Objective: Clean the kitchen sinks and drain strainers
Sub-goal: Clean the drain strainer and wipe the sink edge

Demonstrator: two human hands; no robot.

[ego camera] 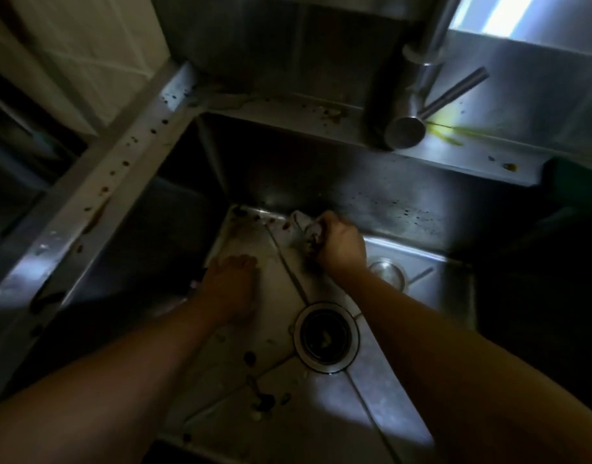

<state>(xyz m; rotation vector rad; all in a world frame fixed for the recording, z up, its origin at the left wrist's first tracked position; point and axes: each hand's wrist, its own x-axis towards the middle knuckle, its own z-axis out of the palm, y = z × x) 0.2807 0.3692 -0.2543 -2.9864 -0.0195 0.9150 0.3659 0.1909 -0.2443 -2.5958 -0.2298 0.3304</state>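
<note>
Both my arms reach down into a deep steel sink (338, 416). My left hand (232, 283) lies flat on the sink floor at the left, fingers straight. At the back of the floor my right hand (340, 246) grips a crumpled pale wad (304, 229), dirty at its end; what it is I cannot tell. The open drain hole (326, 336) with its metal ring sits in the middle of the floor, a bit of pale debris inside. A round metal strainer (388, 272) lies beside my right wrist. Dark food scraps (264, 403) dot the near floor.
A steel tap (421, 82) with a side lever rises from the back ledge (288, 112), which carries stains and crumbs. The speckled left rim (97, 202) separates this sink from a dark space at the left. A yellow-green smear marks the ledge at the right.
</note>
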